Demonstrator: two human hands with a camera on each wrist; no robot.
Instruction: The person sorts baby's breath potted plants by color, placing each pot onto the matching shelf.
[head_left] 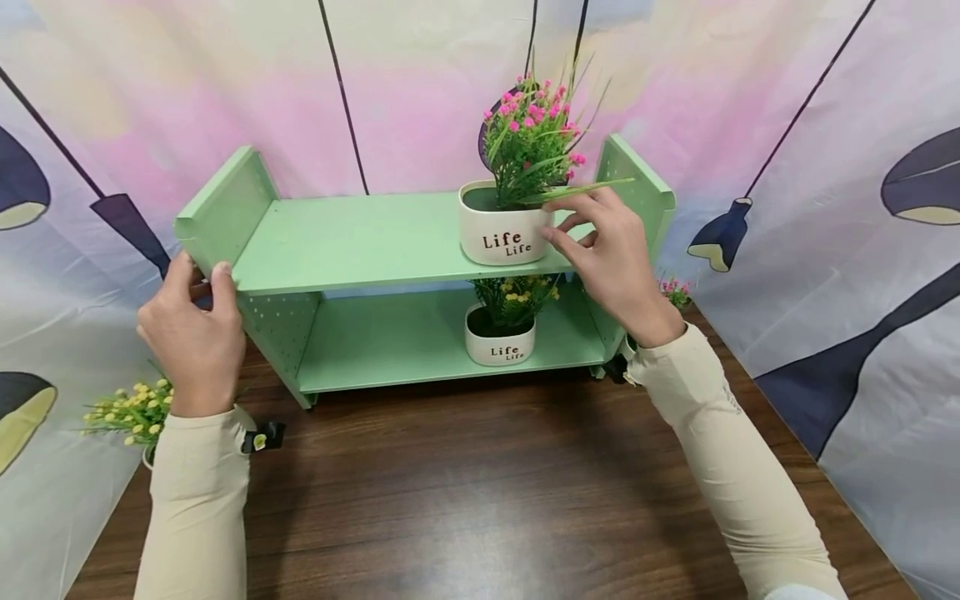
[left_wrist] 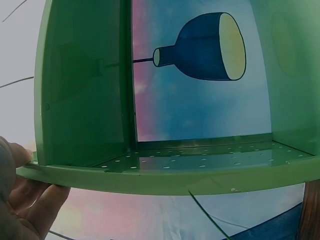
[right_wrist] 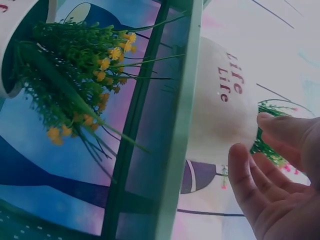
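A green two-tier shelf (head_left: 360, 237) stands on the table. My left hand (head_left: 197, 329) grips its left side panel near the upper board; the left wrist view has the thumb and fingers on either side of the panel's edge (left_wrist: 150, 182). On the upper board's right part sits a white "Life" flowerpot (head_left: 487, 237) with pink flowers (head_left: 528, 125). My right hand (head_left: 611, 250) pinches this pot's right end, index finger at the rim and thumb lower on its side. Below, a similar white pot (head_left: 501, 348) with yellow flowers (right_wrist: 107, 62) stands on the lower board.
Yellow flowers (head_left: 135, 412) in a pot stand left of the shelf, beside my left forearm. More pink flowers (head_left: 675, 290) show behind my right wrist. A printed curtain (head_left: 420, 108) hangs behind the shelf. The brown wooden table (head_left: 450, 475) stretches out in front.
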